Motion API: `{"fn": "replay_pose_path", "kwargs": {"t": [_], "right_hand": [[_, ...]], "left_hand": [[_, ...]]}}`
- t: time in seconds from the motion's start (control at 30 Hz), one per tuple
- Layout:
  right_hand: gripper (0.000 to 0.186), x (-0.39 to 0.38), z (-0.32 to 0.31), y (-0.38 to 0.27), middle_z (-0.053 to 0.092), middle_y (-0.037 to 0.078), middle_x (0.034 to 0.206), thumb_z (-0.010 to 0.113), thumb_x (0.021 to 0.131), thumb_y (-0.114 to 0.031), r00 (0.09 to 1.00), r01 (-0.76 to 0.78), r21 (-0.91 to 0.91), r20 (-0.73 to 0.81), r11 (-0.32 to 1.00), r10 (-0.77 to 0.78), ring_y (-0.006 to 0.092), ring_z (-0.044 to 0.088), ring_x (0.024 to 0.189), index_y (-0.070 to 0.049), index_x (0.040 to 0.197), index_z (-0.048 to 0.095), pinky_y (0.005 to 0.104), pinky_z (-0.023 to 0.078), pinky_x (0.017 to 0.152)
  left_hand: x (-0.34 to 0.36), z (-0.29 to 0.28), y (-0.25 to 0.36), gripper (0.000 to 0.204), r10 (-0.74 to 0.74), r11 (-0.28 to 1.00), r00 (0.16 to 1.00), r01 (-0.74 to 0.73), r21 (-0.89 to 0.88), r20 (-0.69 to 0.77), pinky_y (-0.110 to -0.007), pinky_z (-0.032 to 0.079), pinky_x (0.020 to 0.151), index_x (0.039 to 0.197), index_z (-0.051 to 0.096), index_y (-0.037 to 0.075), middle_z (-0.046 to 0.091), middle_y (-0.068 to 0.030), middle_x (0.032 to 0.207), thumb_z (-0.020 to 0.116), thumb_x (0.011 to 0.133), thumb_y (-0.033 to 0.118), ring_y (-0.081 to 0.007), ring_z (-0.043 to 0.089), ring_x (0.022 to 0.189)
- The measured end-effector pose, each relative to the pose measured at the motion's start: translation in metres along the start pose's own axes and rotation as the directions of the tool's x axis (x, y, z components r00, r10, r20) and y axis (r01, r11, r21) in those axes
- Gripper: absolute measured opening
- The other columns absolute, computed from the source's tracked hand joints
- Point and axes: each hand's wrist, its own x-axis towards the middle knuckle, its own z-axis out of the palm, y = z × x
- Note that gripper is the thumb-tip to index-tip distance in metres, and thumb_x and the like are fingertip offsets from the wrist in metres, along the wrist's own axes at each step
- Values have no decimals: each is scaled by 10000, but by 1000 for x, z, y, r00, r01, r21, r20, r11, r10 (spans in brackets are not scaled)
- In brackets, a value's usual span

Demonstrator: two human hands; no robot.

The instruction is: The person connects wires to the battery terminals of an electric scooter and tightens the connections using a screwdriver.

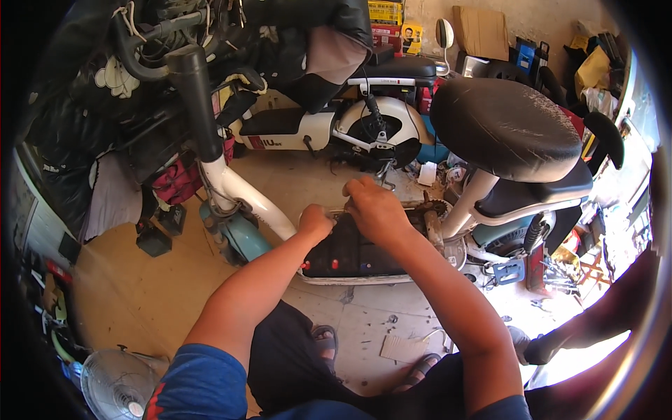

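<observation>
At centre frame we press our left hand [315, 222], fingers curled into a fist, on the left edge of the open battery tray [360, 253]. Our right hand [372, 204] pinches something small at the tray's upper rim, below the black seat [505, 126] at upper right.

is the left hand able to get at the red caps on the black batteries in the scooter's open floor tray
Probably yes. The left hand rests on the tray's far left edge, and the small red caps on the black batteries lie uncovered just below it. Only the right hand works nearby, further right.
</observation>
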Motion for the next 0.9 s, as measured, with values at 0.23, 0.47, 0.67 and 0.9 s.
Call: {"fn": "replay_pose_path", "kwargs": {"t": [0.23, 0.47, 0.67, 0.9], "right_hand": [[267, 7, 6, 2, 665, 199, 1032, 673, 830, 38, 1000, 0, -42, 13, 999, 0, 422, 708, 902, -57, 1077, 633, 499, 579, 767], [269, 14, 16, 8, 660, 216, 1025, 691, 809, 46, 999, -14, -71, 46, 997, 17, 446, 714, 911, -41, 1051, 612, 523, 587, 752], [349, 29, 21, 7, 641, 233, 1049, 731, 774, 64, 996, -33, -158, 78, 987, 46, 449, 714, 946, -29, 1072, 574, 536, 591, 762], [482, 54, 24, -14, 649, 250, 1137, 789, 781, 45, 980, -48, -52, 192, 998, 57, 448, 702, 1054, -18, 1216, 591, 531, 586, 852]], "left_hand": [[7, 5, -12, 132, -18, 983, 998, 28, 180, -59, -440, 595, 800, 891, 821, 36, 768, -152, 762, 805, 834, 154, -309, 779, 803], [-2, 3, 1, 132, -14, 1000, 999, 15, 25, -39, -373, 548, 587, 972, 811, -52, 732, -122, 716, 781, 865, 20, -203, 690, 571], [-12, 1, 20, 136, -73, 997, 997, 73, 7, -3, -362, 541, 535, 969, 806, -49, 713, -119, 671, 791, 868, 42, -200, 671, 529], [2, -3, -8, 148, 60, 978, 994, -40, 204, -88, -426, 607, 719, 858, 814, 10, 760, -194, 749, 771, 778, 127, -311, 760, 640]]}}
